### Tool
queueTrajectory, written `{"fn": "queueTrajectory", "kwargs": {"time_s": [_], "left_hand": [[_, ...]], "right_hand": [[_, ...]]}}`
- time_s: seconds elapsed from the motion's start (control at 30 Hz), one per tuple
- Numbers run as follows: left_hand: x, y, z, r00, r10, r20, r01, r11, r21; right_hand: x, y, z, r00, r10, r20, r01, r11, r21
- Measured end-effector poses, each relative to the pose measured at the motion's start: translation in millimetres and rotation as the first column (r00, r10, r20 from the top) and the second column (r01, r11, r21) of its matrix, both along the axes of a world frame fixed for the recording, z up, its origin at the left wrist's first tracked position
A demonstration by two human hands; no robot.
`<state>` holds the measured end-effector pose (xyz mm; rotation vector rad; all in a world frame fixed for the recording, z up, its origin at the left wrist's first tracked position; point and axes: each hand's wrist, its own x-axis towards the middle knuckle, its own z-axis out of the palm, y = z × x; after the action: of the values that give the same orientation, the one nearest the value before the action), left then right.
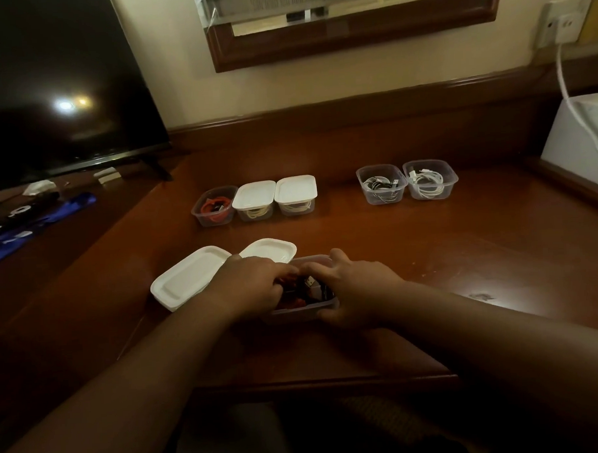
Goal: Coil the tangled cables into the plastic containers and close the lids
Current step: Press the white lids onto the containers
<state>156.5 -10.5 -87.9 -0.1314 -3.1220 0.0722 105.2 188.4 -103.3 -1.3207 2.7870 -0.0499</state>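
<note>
On the wooden desk (411, 242), beyond the near container (306, 308), stand 5 more containers. 2 loose lids (186, 277) lie left of it. Left hand (255, 286) and right hand (351, 289) curl fingers onto the red cable (290, 300) inside it.

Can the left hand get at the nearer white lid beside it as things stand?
Probably yes: the lid lies bare just beside the left hand, nothing on it. But that hand is busy with cable in the container.

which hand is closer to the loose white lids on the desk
Left. The left hand lies right beside the loose lids; the right hand is across the container, farther off.
</note>
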Motion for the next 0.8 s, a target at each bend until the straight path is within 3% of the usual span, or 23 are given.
{"fn": "queueTrajectory", "kwargs": {"time_s": [0.4,0.6,0.8], "left_hand": [[-4.6,3.9,-5.6,0.999,-0.007,-0.048,0.002,0.994,-0.109],[-3.8,0.4,-7.9,0.994,-0.034,-0.100,0.028,0.998,-0.059],[-2.6,-1.4,-10.9,0.992,-0.032,-0.120,0.030,0.999,-0.018]], "right_hand": [[3.2,-7.5,5.6,0.999,-0.034,-0.009,0.034,0.998,0.047],[3.1,-8.8,4.9,0.999,0.007,-0.036,-0.003,0.993,0.118],[3.3,-9.7,17.9,0.993,-0.026,0.114,0.030,0.999,-0.030]]}}
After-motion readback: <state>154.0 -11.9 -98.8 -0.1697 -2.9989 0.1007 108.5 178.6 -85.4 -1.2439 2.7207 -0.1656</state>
